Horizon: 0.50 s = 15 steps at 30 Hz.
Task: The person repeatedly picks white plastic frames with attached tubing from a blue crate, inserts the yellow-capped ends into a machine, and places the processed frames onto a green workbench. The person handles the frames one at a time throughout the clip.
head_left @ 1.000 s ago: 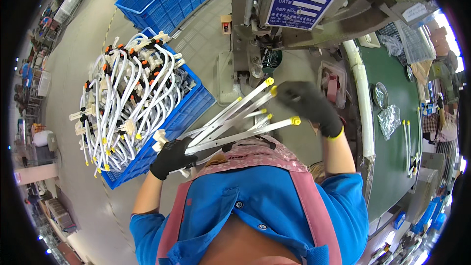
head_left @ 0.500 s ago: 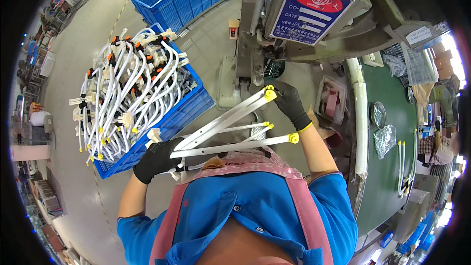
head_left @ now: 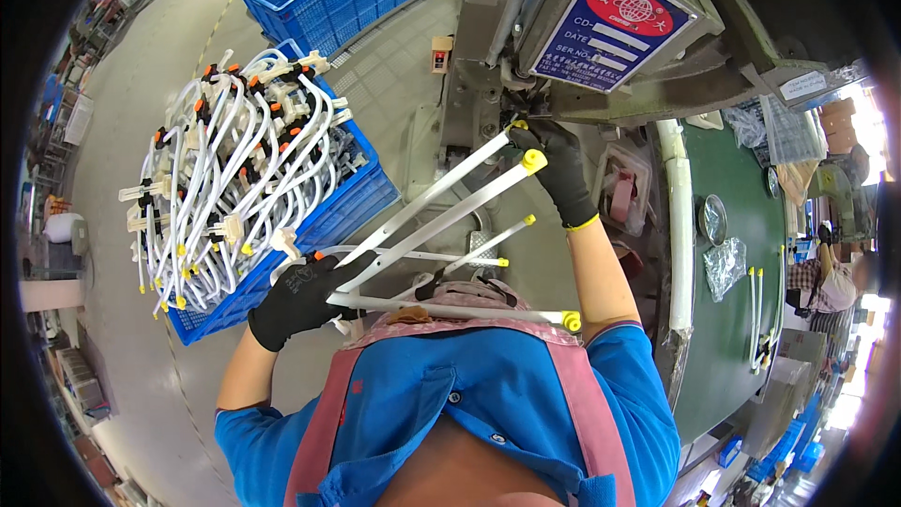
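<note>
A folding frame of white tubes [head_left: 436, 190] with yellow end pieces lies across the space in front of me, its legs fanned apart. My left hand [head_left: 298, 300], in a black glove, is closed around the joined end of the tubes, near a cream plastic part. My right hand [head_left: 556, 164], also gloved in black, grips the far tube near its yellow end, close under the grey metal machine [head_left: 479, 103]. A second tube's yellow end cap [head_left: 534, 161] sits beside my right fingers. The lowest tube reaches across my apron to the right. My right fingertips are partly hidden.
At the left stands a blue crate [head_left: 352, 207] heaped with similar white tube frames. Another blue crate [head_left: 343, 0] is behind it. Along the right runs a green table [head_left: 723, 347] with a round metal dish [head_left: 713, 219] and a plastic bag [head_left: 725, 269]. Someone works farther right.
The frame's tubes have spread wider. My right hand has moved slightly away from me, carrying the far tube end toward the machine, while the lowest tube has dropped closer to my body.
</note>
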Tool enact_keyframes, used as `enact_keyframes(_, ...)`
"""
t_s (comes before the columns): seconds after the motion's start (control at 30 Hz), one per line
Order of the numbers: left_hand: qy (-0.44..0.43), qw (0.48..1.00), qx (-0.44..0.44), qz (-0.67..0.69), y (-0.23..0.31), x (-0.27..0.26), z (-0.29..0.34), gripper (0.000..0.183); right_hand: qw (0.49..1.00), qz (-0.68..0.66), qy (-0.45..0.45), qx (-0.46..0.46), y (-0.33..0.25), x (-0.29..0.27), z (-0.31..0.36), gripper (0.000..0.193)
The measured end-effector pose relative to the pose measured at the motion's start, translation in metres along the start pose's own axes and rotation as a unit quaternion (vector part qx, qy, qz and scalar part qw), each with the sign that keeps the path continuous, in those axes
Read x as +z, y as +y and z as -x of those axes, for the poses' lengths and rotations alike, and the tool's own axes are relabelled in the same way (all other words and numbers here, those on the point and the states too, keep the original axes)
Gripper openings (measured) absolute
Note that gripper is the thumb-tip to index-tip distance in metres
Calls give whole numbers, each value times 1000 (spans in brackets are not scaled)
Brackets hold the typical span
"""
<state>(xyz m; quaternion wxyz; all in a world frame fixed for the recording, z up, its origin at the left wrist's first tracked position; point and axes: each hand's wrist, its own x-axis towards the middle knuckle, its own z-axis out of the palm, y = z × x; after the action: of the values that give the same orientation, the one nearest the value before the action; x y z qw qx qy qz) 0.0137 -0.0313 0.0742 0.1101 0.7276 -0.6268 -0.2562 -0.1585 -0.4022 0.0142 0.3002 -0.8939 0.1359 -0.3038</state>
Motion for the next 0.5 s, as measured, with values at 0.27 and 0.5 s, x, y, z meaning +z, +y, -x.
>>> enact_keyframes(0.27, -23, 999, -23, 0, -24, -3, -1, 86, 999, -23, -7, 46, -14, 8, -5, 18)
enact_keyframes(0.5, 32, 998, 42, 43, -46, 3, -9, 79, 998, -10, 23, 63, -19, 11, -6, 14)
